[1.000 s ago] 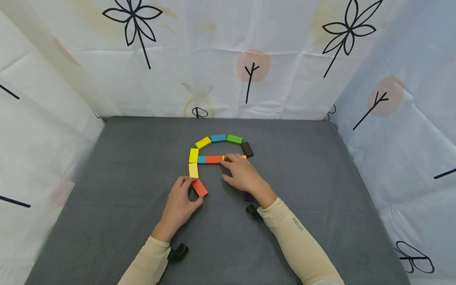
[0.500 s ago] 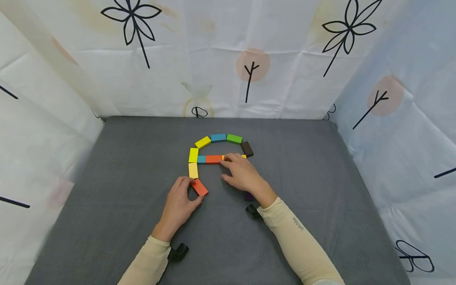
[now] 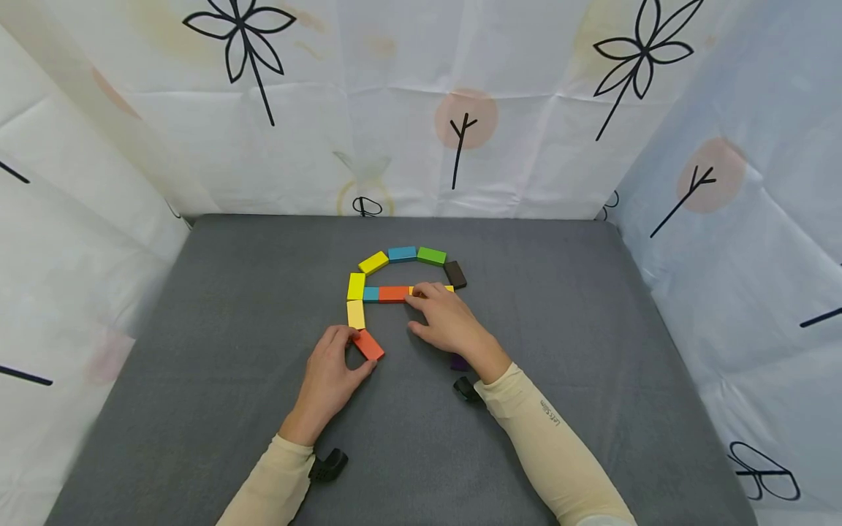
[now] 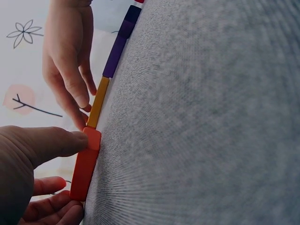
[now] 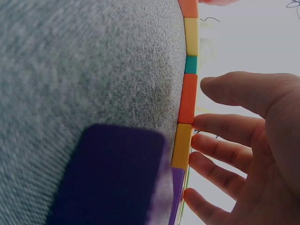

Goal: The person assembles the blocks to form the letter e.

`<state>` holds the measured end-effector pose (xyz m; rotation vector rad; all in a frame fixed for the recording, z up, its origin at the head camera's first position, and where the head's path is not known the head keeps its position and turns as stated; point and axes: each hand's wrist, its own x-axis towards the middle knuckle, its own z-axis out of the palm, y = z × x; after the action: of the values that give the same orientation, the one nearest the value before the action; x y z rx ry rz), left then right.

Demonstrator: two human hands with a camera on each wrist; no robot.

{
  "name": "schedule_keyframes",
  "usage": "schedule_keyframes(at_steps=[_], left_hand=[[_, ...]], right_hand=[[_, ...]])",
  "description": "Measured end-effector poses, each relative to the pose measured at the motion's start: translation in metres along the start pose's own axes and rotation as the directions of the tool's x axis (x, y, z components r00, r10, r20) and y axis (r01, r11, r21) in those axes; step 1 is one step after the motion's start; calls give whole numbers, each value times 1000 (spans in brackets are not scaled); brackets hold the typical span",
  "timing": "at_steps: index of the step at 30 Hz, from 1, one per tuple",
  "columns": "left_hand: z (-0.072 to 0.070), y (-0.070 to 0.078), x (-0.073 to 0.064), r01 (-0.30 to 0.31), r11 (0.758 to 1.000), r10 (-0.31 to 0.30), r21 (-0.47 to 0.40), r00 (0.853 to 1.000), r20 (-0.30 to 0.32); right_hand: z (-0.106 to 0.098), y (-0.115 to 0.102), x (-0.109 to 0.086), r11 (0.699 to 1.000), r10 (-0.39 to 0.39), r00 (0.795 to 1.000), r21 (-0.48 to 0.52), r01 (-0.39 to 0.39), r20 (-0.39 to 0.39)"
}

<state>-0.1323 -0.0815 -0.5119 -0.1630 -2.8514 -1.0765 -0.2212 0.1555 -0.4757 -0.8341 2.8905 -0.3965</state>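
Observation:
In the head view my left hand (image 3: 329, 376) pinches an orange-red block (image 3: 370, 345) between thumb and fingers. The block lies slanted at the lower end of a curved line of blocks, against a pale yellow block (image 3: 356, 314). My right hand (image 3: 454, 321) rests its fingertips along a straight row across the middle, with a small blue block (image 3: 371, 294) and a red block (image 3: 393, 294). Its fingers are loosely extended in the right wrist view, touching an amber block (image 5: 183, 145) and a purple block (image 5: 177, 187); the thumb stands apart. My hand partly hides this row in the head view.
The curve continues over the top through yellow (image 3: 357, 286), blue (image 3: 403, 254), green (image 3: 431, 256) and dark brown (image 3: 455, 275) blocks. A dark purple block (image 3: 459, 362) lies partly hidden beneath my right wrist. The grey tabletop (image 3: 559, 292) meets printed white cloth (image 3: 526, 146).

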Motion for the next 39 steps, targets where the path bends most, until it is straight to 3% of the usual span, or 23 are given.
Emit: schedule_keyframes(at_steps=[17,35,39], left_hand=[[-2,-2,0,-1,1000,1,0,1000,-4],[-2,-4,-1,-10,1000,10,-7,1000,-6],[-2,-5,-2,-29,999,29,-14,999,-14]], right_hand=[[-1,-1,2,1000,10,1000,26,-11,11],[-5,3,1,985,17,1000,171,-19,14],[-9,8,-2,970,22,1000,242,-26,20]])
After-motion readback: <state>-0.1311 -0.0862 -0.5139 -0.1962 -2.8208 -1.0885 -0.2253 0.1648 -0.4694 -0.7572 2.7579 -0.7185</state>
